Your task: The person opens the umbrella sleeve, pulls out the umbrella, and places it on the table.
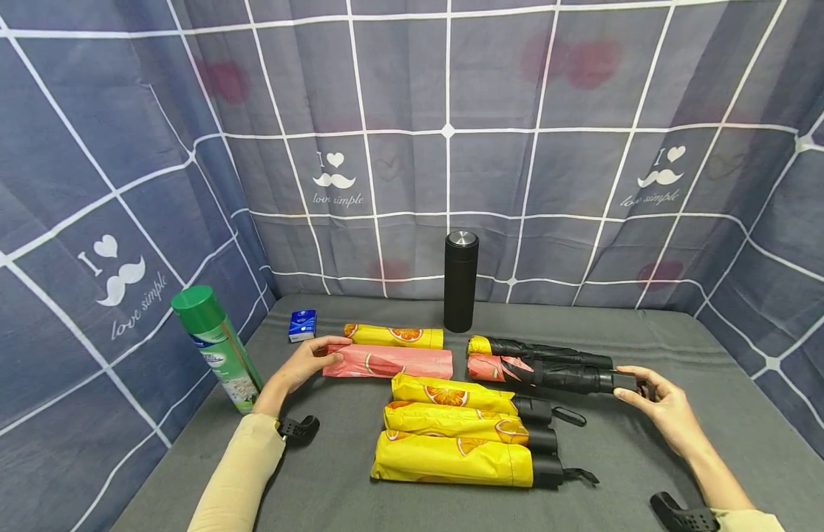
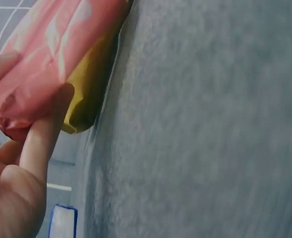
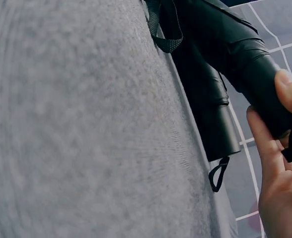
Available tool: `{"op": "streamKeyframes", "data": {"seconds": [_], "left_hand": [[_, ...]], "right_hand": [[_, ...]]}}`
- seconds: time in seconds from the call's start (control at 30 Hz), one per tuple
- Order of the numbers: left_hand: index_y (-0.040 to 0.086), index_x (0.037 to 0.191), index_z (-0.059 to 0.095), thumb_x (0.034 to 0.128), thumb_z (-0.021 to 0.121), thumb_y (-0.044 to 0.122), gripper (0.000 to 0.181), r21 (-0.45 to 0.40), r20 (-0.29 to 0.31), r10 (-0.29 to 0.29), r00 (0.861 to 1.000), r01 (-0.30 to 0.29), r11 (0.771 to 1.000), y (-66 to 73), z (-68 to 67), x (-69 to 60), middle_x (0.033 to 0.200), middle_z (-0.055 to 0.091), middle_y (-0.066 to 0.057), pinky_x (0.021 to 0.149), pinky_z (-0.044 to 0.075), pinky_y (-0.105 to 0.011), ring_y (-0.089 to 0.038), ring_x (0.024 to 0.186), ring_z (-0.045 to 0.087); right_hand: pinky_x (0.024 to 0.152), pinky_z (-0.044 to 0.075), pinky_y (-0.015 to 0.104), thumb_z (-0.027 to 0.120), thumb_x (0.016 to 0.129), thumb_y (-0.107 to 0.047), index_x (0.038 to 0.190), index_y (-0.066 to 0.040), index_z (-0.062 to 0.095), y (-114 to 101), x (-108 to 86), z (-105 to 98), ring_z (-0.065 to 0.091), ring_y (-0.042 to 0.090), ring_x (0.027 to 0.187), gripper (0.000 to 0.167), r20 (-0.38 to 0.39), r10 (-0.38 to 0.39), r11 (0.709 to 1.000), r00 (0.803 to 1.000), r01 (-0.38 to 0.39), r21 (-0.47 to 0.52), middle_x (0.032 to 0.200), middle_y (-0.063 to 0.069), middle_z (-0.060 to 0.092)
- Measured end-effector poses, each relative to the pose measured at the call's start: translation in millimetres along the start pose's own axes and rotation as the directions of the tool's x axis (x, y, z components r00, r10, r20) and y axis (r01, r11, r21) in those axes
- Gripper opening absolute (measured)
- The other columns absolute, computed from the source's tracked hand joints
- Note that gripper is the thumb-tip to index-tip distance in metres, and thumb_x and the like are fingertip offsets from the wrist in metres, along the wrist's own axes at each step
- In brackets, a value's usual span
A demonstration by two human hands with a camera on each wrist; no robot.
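My left hand (image 1: 307, 367) pinches the left end of a pink umbrella sleeve (image 1: 418, 363) between thumb and fingers; the left wrist view shows that sleeve (image 2: 46, 59) from its end. Just behind it lies a yellow sleeve (image 1: 378, 335) with an orange-slice print. On the right, my right hand (image 1: 671, 410) grips the black handle end of a folded pink-and-black umbrella (image 1: 558, 374), whose pink end points at the pink sleeve across a small gap. Behind that umbrella lies a yellow-and-black folded umbrella (image 1: 545, 349); its strapped handle (image 3: 218, 134) shows beside the held one.
Three yellow sleeved umbrellas (image 1: 451, 459) lie in a row at the front middle. A black flask (image 1: 460, 288) stands at the back. To the left are a green spray can (image 1: 219, 347) and a small blue-and-white packet (image 1: 302, 325). Checked cloth walls (image 1: 405, 244) enclose the grey tabletop (image 1: 318, 480).
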State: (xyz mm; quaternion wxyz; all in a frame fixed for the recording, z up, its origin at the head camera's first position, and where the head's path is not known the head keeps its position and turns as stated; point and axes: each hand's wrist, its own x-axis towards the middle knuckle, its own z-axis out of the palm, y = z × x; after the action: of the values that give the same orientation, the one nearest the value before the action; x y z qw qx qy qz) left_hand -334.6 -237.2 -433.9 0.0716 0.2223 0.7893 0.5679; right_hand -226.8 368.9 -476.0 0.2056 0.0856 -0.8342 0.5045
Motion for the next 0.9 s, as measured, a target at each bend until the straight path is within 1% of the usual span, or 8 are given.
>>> {"op": "streamKeyframes", "data": {"seconds": [0.27,0.43,0.5,0.63,0.67,0.77,0.83,0.9], "left_hand": [[-0.01,0.125,0.054,0.0898,0.062,0.002,0.038,0.006,-0.018,0.016,1.0,-0.016,1.0,-5.3,4.1,1.2,0.122,0.055,-0.026,0.076,0.047,-0.022,-0.011,0.092,0.056],[-0.01,0.125,0.054,0.0897,0.062,0.002,0.038,0.012,-0.038,0.026,0.999,-0.026,1.0,-9.8,5.8,3.1,0.12,0.056,-0.025,0.074,0.046,-0.023,-0.011,0.09,0.054],[-0.009,0.125,0.056,0.0893,0.063,0.002,0.038,0.023,-0.057,0.028,0.998,-0.027,0.999,-17.2,5.6,5.2,0.119,0.057,-0.023,0.073,0.045,-0.022,-0.011,0.088,0.053],[-0.007,0.124,0.057,0.0895,0.063,0.003,0.036,0.05,-0.071,0.058,0.996,-0.055,0.997,-32.7,4.4,10.4,0.119,0.058,-0.023,0.073,0.044,-0.022,-0.01,0.089,0.053],[-0.007,0.124,0.057,0.0897,0.063,0.004,0.037,0.057,-0.068,0.066,0.995,-0.062,0.996,-35.8,3.9,11.6,0.12,0.058,-0.023,0.074,0.044,-0.022,-0.01,0.09,0.053],[-0.005,0.126,0.057,0.0898,0.064,0.008,0.039,0.067,-0.048,0.073,0.996,-0.07,0.995,-37.1,1.6,11.5,0.123,0.057,-0.022,0.077,0.046,-0.022,-0.012,0.096,0.055],[-0.003,0.128,0.056,0.0896,0.065,0.01,0.042,0.085,-0.033,0.063,0.997,-0.06,0.995,-34.6,-0.9,9.8,0.126,0.056,-0.022,0.078,0.046,-0.022,-0.016,0.101,0.056],[-0.003,0.13,0.054,0.0896,0.065,0.01,0.044,0.112,-0.015,0.056,0.998,-0.054,0.992,-31.5,-4.7,7.9,0.127,0.055,-0.022,0.081,0.047,-0.025,-0.024,0.107,0.056]], "right_hand": [[0.056,0.034,0.025,0.073,0.083,-0.01,0.117,-0.004,0.061,11.9,0.9,0.6,0.04,0.009,0.071,0.036,0.049,-0.016,0.993,0.999,0.021,-0.116,0.083,-0.007,0.052],[0.051,0.035,0.027,0.073,0.083,-0.017,0.117,-0.006,0.061,18.4,1.0,-0.6,0.041,0.009,0.066,0.038,0.07,0.022,0.983,0.997,-0.009,-0.182,0.08,-0.004,0.048],[0.051,0.036,0.027,0.073,0.083,-0.019,0.118,-0.006,0.061,19.8,1.4,-0.7,0.042,0.008,0.067,0.038,0.076,0.036,0.979,0.996,-0.02,-0.202,0.082,-0.003,0.05],[0.05,0.037,0.026,0.074,0.083,-0.022,0.118,-0.008,0.062,21.5,3.5,-0.7,0.044,0.01,0.064,0.039,0.076,0.05,0.974,0.996,-0.032,-0.223,0.081,-0.001,0.051],[0.05,0.037,0.026,0.074,0.083,-0.023,0.118,-0.008,0.062,21.8,4.2,-0.7,0.044,0.01,0.063,0.039,0.075,0.051,0.972,0.996,-0.032,-0.232,0.081,0.0,0.051],[0.049,0.038,0.026,0.073,0.084,-0.025,0.119,-0.009,0.062,23.4,5.8,-0.7,0.044,0.011,0.061,0.04,0.083,0.062,0.968,0.995,-0.04,-0.249,0.079,0.0,0.05],[0.049,0.038,0.027,0.073,0.084,-0.025,0.119,-0.009,0.061,24.2,6.7,-0.7,0.045,0.011,0.06,0.041,0.088,0.066,0.965,0.994,-0.041,-0.257,0.079,0.0,0.05],[0.049,0.039,0.026,0.073,0.084,-0.026,0.12,-0.009,0.061,24.6,7.5,-0.9,0.045,0.011,0.059,0.041,0.09,0.068,0.963,0.994,-0.042,-0.265,0.08,0.0,0.051]]}}
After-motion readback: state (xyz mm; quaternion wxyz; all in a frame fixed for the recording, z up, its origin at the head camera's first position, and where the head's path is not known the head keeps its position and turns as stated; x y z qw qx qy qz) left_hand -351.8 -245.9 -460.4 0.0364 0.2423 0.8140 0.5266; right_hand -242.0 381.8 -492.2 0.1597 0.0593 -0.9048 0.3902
